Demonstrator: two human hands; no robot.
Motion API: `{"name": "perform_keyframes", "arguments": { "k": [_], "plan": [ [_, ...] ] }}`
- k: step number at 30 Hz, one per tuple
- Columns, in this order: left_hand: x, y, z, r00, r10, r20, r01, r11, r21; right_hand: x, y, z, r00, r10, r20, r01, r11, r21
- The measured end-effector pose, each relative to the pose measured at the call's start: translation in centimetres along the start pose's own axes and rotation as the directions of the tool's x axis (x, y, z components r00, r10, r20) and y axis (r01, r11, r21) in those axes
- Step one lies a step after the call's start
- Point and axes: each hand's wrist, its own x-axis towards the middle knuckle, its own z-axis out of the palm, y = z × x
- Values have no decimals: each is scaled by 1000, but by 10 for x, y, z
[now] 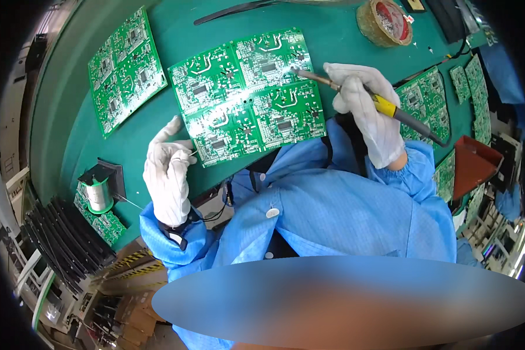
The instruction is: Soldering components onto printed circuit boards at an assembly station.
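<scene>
A green circuit board panel, made up of several like sections, lies slightly turned on the green mat. My right hand, in a white glove, is closed around the yellow and grey grip of a soldering iron. The iron's tip rests at or just over the upper right section of the panel. Beside the panel's lower left edge is my left hand, gloved too, its fingers curled in; what they hold, if anything, is hidden. From a solder wire spool, a thin wire runs toward my left sleeve.
Another circuit board panel lies at the far left. A round tub stands at the far right. More boards and a red-brown tray are at the right. Black slotted racks stand at the lower left.
</scene>
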Motion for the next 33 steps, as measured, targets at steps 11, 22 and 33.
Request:
{"name": "perform_keyframes", "arguments": {
  "k": [11,22,33],
  "plan": [
    [27,21,32,983,185,-20,-169,931,323,44,-6,16,939,-320,126,341,914,-219],
    [32,50,82,915,401,46,-393,862,319,18,0,4,960,-216,179,242,961,-136],
    [33,47,88,893,437,104,-442,815,374,-4,-5,-28,988,-143,-65,128,973,-193]
  ]
}}
